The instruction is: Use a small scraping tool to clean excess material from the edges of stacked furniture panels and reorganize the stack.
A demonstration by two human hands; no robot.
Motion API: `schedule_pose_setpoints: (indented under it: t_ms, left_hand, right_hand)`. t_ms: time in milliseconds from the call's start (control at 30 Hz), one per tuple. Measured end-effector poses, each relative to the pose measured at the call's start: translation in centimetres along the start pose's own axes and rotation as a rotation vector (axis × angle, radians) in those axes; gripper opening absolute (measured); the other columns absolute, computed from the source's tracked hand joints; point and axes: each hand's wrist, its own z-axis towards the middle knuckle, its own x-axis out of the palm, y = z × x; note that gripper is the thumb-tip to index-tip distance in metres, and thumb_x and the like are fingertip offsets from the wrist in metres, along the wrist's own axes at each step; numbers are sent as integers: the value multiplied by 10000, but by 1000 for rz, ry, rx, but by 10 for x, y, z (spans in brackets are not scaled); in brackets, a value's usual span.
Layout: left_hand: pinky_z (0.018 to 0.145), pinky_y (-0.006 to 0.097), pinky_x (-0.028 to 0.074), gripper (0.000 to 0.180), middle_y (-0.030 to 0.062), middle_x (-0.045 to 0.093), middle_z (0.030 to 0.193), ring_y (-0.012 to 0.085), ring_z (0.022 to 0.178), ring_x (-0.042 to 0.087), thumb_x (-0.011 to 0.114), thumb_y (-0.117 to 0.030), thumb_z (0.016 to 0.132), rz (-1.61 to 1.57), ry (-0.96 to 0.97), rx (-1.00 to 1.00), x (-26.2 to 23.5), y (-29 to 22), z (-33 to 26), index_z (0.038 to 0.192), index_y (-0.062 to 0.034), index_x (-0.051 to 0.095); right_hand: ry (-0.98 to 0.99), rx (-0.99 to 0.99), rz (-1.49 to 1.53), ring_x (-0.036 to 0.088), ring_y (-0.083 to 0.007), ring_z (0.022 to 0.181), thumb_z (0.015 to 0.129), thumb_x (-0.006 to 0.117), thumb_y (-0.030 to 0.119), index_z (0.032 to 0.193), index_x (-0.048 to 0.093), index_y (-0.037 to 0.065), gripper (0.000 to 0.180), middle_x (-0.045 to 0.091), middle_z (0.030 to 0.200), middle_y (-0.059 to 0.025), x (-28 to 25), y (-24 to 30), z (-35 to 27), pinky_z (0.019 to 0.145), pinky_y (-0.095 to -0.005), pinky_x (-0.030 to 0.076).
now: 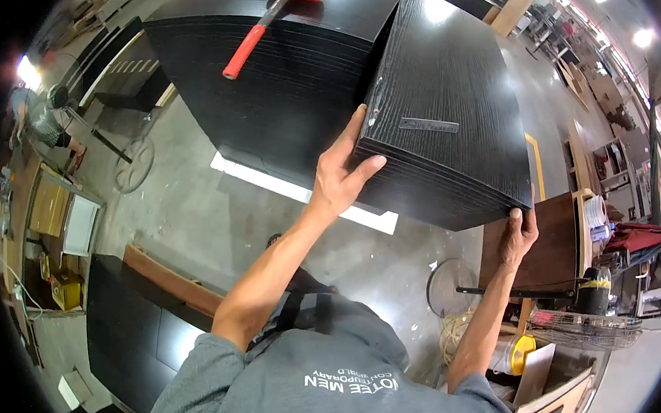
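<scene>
A tall stack of black wood-grain boards stands in front of me, its edges showing along the near side. My left hand lies against the stack's near left corner, thumb and fingers spread across two sides. At the near right corner my right hand grips the boards, thumb on the near side and fingers round the edge, partly hidden. A small dark strip rests on the top board. Left of it, a red mallet lies on a second stack of black boards, handle pointing toward me.
Behind me at left is a low black panel with a wooden edge. Round-based fan stands are on both sides, a fan at far left. A wire fan guard and tape roll lie right. Another person is far left.
</scene>
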Motion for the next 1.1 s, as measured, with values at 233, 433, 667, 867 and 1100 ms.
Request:
schedule_pose_setpoints:
  t_ms: [233,433,667,867,1100]
  left_hand:
    - [1091,331,366,710,192,456,1465,232,1329,471,719,-261,882,-21,-29,-5,0,3,-1,1435,51,401]
    - [1080,322,382,707,180,482,1447,222,1316,485,734,-268,869,-32,-45,13,1,4,2,1425,40,426]
    - [1103,334,354,715,253,448,1448,276,1356,439,747,-221,863,-113,-32,-51,-1,-1,2,1397,110,407]
    - [1090,333,369,693,258,484,1414,272,1330,471,747,-224,863,-126,-48,-63,1,-1,2,1378,114,431]
    - [1083,333,383,619,249,515,1387,269,1315,491,759,-205,845,-106,-77,-59,0,4,2,1324,98,510]
  right_hand:
    - [-45,69,-34,561,-146,1081,889,740,265,1402,460,-57,668,589,1290,-110,-16,-14,-4,896,-254,454]
    - [-20,-6,-54,542,-204,1183,891,734,264,1380,480,-72,645,574,1330,-141,-20,-30,-4,1035,-333,393]
    - [0,6,6,526,-232,1217,886,737,283,1383,466,-85,675,557,1349,-162,-24,-32,-2,1066,-367,373]
    - [-51,-3,-11,534,-252,1220,856,764,316,1354,496,-94,699,571,1333,-178,-10,-18,1,1077,-387,370]
    - [-63,0,-38,536,-259,1226,854,764,304,1330,515,-103,674,579,1325,-186,-17,-27,1,1074,-392,374]
